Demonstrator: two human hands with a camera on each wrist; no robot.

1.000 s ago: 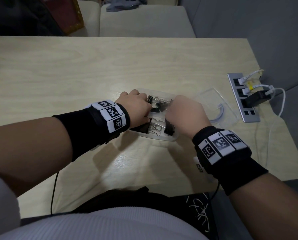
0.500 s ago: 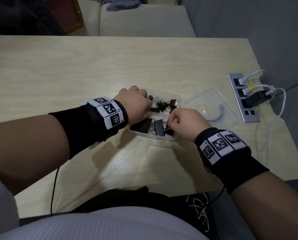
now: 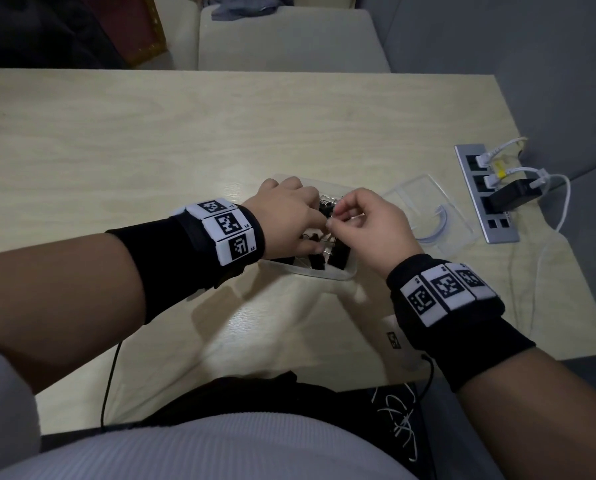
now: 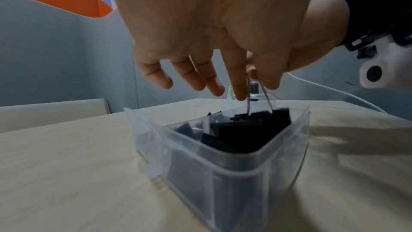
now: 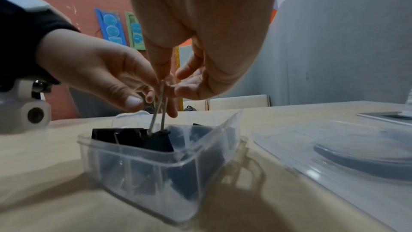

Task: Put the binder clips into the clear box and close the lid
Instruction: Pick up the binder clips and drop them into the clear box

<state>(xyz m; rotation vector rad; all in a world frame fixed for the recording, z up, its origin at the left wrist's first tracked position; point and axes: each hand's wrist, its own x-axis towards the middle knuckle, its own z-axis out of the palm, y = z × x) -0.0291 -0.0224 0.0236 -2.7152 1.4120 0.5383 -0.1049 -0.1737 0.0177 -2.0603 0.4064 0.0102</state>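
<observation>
The clear box point(image 3: 338, 276) sits mid-table holding several black binder clips point(image 4: 234, 140). My right hand point(image 3: 336, 216) hovers over it. Its thumb and forefinger point(image 5: 166, 84) pinch the two wire handles of one binder clip point(image 5: 156, 140), whose black body stands in the box at rim height. My left hand point(image 3: 303, 220) is over the box's left side, fingers hanging loosely spread point(image 4: 196, 80). Its index finger lies against the same handles. The clear lid point(image 3: 438, 202) lies flat on the table to the right of the box.
A silver power strip point(image 3: 483, 202) with white plugs and a black adapter point(image 3: 511, 199) runs along the table's right edge, past the lid. White cables point(image 3: 563, 202) trail off that edge. Pale seats point(image 3: 289, 39) stand behind the table.
My right hand has come up out of the box and now pinches a clip's wire handles above it. My left hand has stayed at the box's left side, fingers shifting toward those handles.
</observation>
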